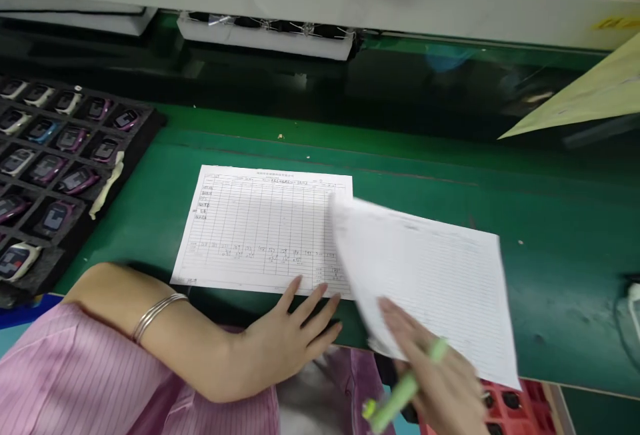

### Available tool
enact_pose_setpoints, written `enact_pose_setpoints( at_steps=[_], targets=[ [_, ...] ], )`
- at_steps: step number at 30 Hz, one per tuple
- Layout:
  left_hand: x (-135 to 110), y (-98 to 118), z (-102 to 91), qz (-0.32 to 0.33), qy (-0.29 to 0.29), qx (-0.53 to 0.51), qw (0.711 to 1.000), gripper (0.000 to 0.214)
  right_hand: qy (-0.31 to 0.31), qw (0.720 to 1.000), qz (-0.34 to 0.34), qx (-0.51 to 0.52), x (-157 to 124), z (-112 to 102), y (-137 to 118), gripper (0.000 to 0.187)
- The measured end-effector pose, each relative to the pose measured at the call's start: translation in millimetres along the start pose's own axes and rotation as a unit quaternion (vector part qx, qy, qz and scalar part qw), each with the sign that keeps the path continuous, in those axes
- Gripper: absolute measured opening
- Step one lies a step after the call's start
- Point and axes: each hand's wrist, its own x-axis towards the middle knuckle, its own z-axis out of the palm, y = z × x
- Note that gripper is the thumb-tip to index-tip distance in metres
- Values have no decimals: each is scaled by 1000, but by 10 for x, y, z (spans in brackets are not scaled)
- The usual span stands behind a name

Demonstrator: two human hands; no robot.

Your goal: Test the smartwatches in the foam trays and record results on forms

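Observation:
A printed form with a grid and handwritten figures lies flat on the green table. My left hand rests at its lower edge, fingers spread, fingertips touching the paper. My right hand grips a second sheet of paper by its lower left part; the sheet is blurred, and its left side is lifted and overlaps the form's right edge. A light green pen is also held in my right hand, slanting down to the left.
On the left, a black foam tray holds several smartwatches in its compartments. A red tray with small dark parts sits below the table edge at lower right. White foam blocks lie under a shelf, and a yellow sheet hangs at upper right.

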Motion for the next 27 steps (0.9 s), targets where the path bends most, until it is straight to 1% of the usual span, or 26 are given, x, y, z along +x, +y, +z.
enact_pose_setpoints(
  at_steps=[1,2,4,6,8,9,11,13,15,18,20,24,27],
  targets=[
    [-24,-3,-28,4,1,-15,1000,45,27,997,-77,-2,154,75,-97,59],
    [-54,-10,-68,13,-1,-26,1000,43,28,992,-124,-7,286,133,-180,57],
    [-119,-36,-183,44,1,-38,998,43,30,984,-175,-24,464,198,-291,47],
    [-160,-69,-324,81,7,-51,995,35,22,982,-186,-33,522,202,-330,36],
    [-149,-101,-459,114,6,-65,991,24,12,983,-181,-33,503,175,-320,29],
    [-125,-113,-511,124,5,-68,990,22,10,984,-177,-31,481,158,-303,29],
    [-56,-122,-564,129,6,-63,990,18,15,984,-173,-28,439,129,-255,34],
    [8,-109,-532,121,10,-55,991,11,25,987,-154,-30,416,106,-186,42],
    [41,-81,-432,107,6,-47,993,12,18,993,-107,-36,412,87,-100,47],
    [32,-44,-250,73,-16,-26,997,24,-23,999,-39,-19,427,72,29,56],
    [12,-36,-158,39,-44,-1,998,26,-45,999,-15,3,445,72,96,61],
    [-20,-52,-52,-22,-110,34,993,16,-55,998,15,7,511,80,176,56],
    [-37,-68,-2,-36,-131,31,990,11,-43,999,33,-1,588,68,248,50]
  ],
)
